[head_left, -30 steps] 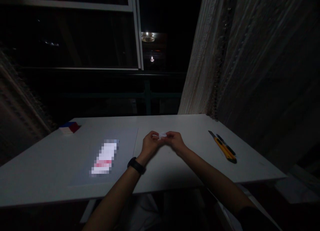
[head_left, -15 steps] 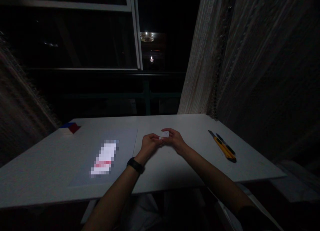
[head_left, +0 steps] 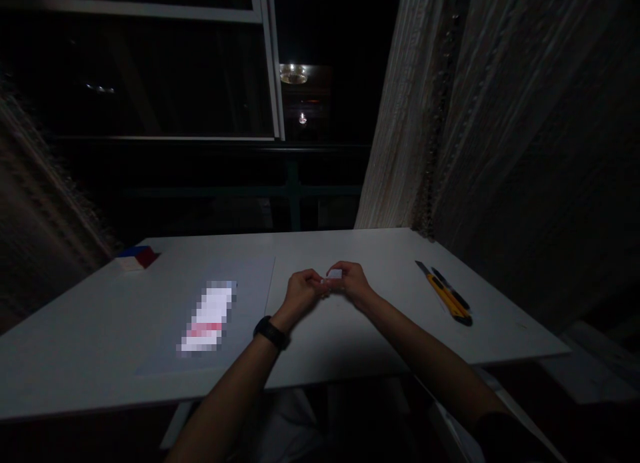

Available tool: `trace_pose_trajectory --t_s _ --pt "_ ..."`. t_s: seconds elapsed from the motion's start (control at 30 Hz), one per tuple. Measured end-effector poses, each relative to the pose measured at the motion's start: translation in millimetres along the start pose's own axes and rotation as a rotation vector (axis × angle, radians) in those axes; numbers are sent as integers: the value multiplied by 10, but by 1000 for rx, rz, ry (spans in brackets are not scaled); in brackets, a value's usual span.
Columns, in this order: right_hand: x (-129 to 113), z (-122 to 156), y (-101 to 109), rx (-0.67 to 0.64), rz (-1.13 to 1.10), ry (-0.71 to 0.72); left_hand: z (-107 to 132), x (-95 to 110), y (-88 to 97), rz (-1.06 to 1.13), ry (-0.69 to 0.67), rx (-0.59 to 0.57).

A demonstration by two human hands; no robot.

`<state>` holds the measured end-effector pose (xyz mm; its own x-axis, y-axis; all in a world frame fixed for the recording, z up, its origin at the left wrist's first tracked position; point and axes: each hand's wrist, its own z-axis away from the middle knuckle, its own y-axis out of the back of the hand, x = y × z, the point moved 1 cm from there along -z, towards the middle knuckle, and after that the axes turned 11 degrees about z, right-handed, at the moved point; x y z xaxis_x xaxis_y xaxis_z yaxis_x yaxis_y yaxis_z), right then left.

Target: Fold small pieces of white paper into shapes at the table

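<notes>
Both my hands meet just above the middle of the white table [head_left: 350, 343]. My left hand [head_left: 301, 294], with a black band on its wrist, and my right hand [head_left: 353, 282] have their fingers curled and pinch a small white piece of paper [head_left: 335, 274] between them. Only a small corner of the paper shows between the fingertips; the rest is hidden. The room is dim.
A yellow utility knife [head_left: 445, 297] and a dark pen [head_left: 450, 289] lie at the right of the table. A blurred white and pink item [head_left: 207, 316] lies on a sheet at the left. A red and blue block [head_left: 136, 257] sits at the far left corner. Curtains hang on both sides.
The white paper sits lower and shows less between my fingers than a second ago. Both hands stay together at the same place, with small finger movements.
</notes>
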<state>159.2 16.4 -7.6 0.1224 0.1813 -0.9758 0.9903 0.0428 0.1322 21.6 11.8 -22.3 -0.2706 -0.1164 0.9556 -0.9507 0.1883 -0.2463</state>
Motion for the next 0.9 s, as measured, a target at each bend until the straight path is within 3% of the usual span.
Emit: trace_pose_trajectory --t_s 0.1,0.3,0.53,0.73,0.9 --pt "-34 6 17 -41 -21 32 5 10 -2 9 -2 -2" --pt "-30 -16 125 -268 -18 62 21 20 -22 -5 14 -18" --pt "22 -54 143 -175 145 85 9 -26 21 -219 -57 -10" --pt "5 -61 127 -78 147 122 34 23 14 -317 -160 4" --pt "-20 -50 129 -165 60 165 21 53 17 -287 -157 69"
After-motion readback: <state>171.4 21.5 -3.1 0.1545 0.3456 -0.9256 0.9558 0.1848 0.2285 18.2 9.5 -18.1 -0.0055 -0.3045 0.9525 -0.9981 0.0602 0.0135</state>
